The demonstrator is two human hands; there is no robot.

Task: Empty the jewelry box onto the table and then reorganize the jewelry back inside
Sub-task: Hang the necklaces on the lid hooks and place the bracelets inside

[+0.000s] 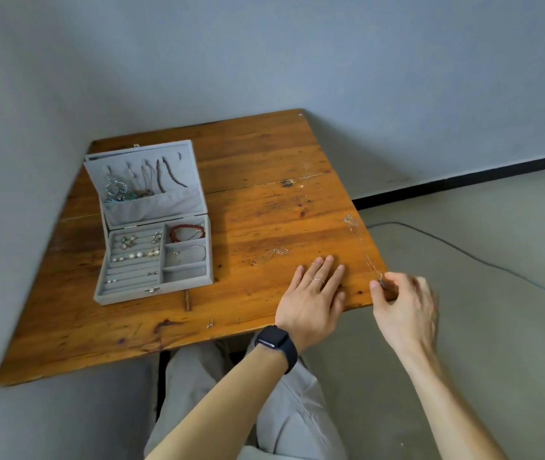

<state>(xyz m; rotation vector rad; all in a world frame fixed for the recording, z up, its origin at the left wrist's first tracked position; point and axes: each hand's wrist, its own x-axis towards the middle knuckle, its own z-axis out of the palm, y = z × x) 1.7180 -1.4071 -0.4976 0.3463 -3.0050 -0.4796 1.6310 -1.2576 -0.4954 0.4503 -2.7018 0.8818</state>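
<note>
Pinching the near end of a thin silver chain (362, 247) between thumb and fingertips, the right hand (404, 303) sits at the bench's right edge. The chain runs straight away from it along that edge, probably drawn out so that it lies untangled. Just left of that hand, the left hand (314, 293) lies flat on the bench (257, 154), fingers straight and holding nothing, likely as a brace. A second fine chain (271, 255) lies loose just beyond the left hand's fingertips. Well to the left of both hands stands the jewelry box (154, 293), its lid propped up. Necklaces hang inside the lid, and earrings and a red bracelet (186, 231) fill the tray, so the emptying looks barely begun.
</note>
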